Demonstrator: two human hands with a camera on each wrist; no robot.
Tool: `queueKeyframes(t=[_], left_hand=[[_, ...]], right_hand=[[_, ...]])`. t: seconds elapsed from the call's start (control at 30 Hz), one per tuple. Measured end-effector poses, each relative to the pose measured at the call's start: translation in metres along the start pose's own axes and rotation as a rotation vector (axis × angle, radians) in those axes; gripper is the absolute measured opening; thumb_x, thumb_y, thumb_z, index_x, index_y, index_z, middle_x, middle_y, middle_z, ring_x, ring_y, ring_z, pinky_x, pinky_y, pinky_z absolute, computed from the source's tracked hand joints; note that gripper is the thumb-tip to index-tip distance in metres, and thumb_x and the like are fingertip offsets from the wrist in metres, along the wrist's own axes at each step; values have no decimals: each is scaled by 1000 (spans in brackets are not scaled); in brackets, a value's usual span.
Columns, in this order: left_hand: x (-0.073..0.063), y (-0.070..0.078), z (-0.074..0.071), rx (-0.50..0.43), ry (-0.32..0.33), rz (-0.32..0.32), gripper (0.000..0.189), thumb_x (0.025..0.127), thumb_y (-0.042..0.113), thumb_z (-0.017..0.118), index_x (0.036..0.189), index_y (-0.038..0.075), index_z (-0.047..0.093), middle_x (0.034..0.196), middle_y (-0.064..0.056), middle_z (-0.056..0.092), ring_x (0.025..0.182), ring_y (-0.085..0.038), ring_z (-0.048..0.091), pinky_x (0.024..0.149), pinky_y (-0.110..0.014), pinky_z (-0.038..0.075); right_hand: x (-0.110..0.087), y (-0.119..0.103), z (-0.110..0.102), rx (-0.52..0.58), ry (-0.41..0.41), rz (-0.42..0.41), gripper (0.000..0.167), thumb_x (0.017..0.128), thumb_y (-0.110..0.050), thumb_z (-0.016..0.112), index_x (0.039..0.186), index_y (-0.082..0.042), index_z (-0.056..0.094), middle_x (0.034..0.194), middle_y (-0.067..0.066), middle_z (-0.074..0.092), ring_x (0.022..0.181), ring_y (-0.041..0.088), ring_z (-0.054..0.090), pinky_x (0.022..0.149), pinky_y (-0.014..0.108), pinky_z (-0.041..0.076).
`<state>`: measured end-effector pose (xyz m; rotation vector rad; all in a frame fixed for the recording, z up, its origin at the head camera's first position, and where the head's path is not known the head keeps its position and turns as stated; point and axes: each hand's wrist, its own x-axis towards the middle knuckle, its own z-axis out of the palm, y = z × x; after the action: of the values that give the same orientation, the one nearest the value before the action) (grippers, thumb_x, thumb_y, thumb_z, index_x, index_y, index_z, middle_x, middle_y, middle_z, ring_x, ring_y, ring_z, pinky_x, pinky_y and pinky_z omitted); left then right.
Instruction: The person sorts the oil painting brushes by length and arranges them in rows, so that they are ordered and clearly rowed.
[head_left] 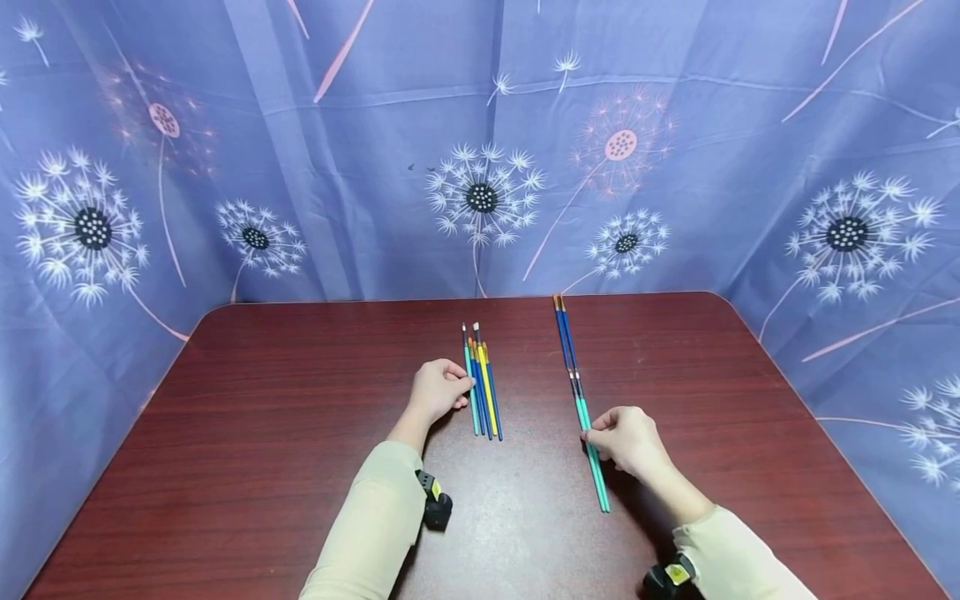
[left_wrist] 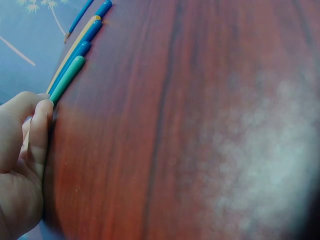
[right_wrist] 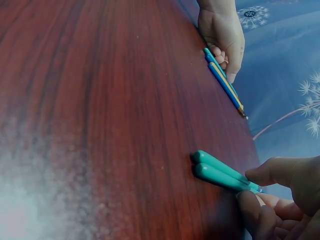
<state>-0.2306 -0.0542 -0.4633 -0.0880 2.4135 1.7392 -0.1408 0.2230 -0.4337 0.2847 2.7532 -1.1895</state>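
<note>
My left hand (head_left: 438, 390) pinches the teal paintbrush (head_left: 474, 415) at the left edge of a small bunch. Beside that brush lie a yellow paintbrush (head_left: 487, 387) and several blue paintbrushes (head_left: 496, 411), bristles toward the back. In the left wrist view, thumb and fingertip meet at the teal handle (left_wrist: 69, 79). Off to the right, my right hand (head_left: 630, 442) grips two teal paintbrushes (head_left: 598, 479) side by side by their handles. Their bristle tips reach the handle ends of two blue paintbrushes (head_left: 564, 337), which lie in line beyond them at the back edge.
Everything lies on a dark red wood-grain table (head_left: 285, 467). A blue curtain (head_left: 360, 208) with dandelion prints hangs around its back and sides. Black wrist cameras sit on the left sleeve (head_left: 375, 508) and the right sleeve (head_left: 727, 554).
</note>
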Motion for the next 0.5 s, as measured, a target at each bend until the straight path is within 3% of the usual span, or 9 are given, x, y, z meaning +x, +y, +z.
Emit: queueKeyframes(t=[0.27, 0.5], left_hand=[[2, -3, 1, 0, -2, -8, 12, 84, 8, 68, 87, 0, 61, 69, -7, 63, 45, -8, 57, 46, -22, 53], [3, -3, 0, -8, 2, -5, 12, 84, 8, 68, 88, -1, 61, 69, -7, 63, 45, -8, 57, 47, -23, 54]], right_hand=[[5, -2, -5, -20, 28, -50, 23, 77, -20, 73, 86, 0, 66, 58, -1, 62, 48, 9, 54, 42, 24, 47], [11, -4, -11, -102, 81, -130, 27, 79, -25, 72, 92, -1, 68, 72, 4, 69, 60, 7, 57, 55, 23, 45]])
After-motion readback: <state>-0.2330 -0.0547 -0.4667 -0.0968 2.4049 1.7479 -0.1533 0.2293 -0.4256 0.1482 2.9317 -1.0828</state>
